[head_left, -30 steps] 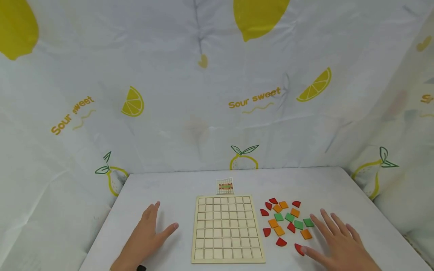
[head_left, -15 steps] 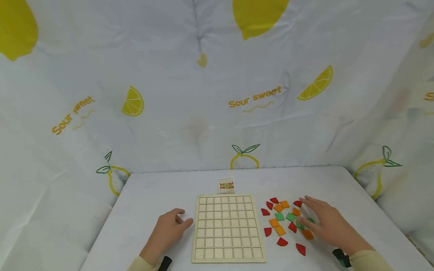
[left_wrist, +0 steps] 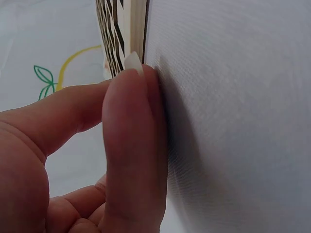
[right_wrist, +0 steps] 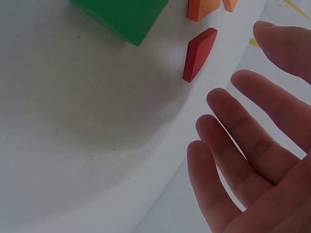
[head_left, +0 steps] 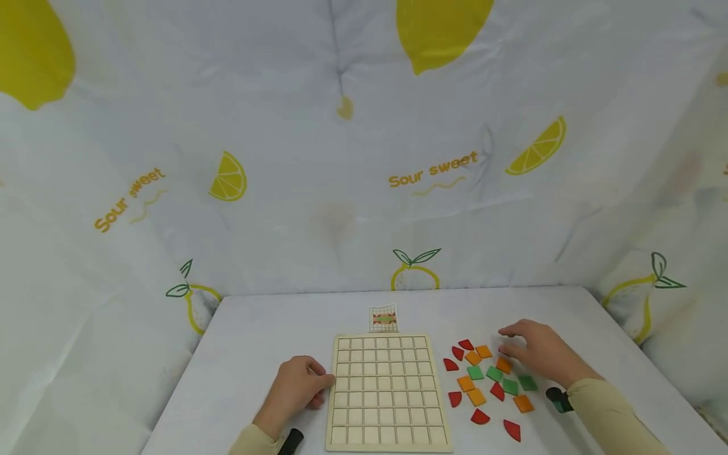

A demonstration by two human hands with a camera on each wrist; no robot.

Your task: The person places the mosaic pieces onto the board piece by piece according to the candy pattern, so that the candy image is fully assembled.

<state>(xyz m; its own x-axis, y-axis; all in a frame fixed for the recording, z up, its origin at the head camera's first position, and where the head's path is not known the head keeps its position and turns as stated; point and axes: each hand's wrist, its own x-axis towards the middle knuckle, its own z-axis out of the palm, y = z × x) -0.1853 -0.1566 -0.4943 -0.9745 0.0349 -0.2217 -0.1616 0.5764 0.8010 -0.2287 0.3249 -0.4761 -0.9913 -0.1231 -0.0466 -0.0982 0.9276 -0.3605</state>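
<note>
A pale wooden grid board (head_left: 389, 447) lies on the table, its squares bare. My left hand (head_left: 296, 385) is at the board's left edge, fingers bent, with thumb and fingertips at the rim; the left wrist view shows the thumb (left_wrist: 131, 145) against the board's side (left_wrist: 138, 29). My right hand (head_left: 540, 351) hovers over the far right of the loose pieces, fingers apart and holding nothing. Close by its fingertips in the right wrist view lies a red quarter-round piece (right_wrist: 199, 54), hidden behind the hand in the head view. A green square (right_wrist: 124, 19) is also near.
Right of the board lie several red quarter-round pieces (head_left: 480, 417), orange squares (head_left: 476, 397) and green squares (head_left: 510, 386). A small pattern card (head_left: 383, 318) stands behind the board. A white lemon-print cloth (head_left: 335, 227) rises behind the table.
My left hand has moved right to the board's edge and its fingers have bent. The right hand has swung in from the near right to the far side of the pieces.
</note>
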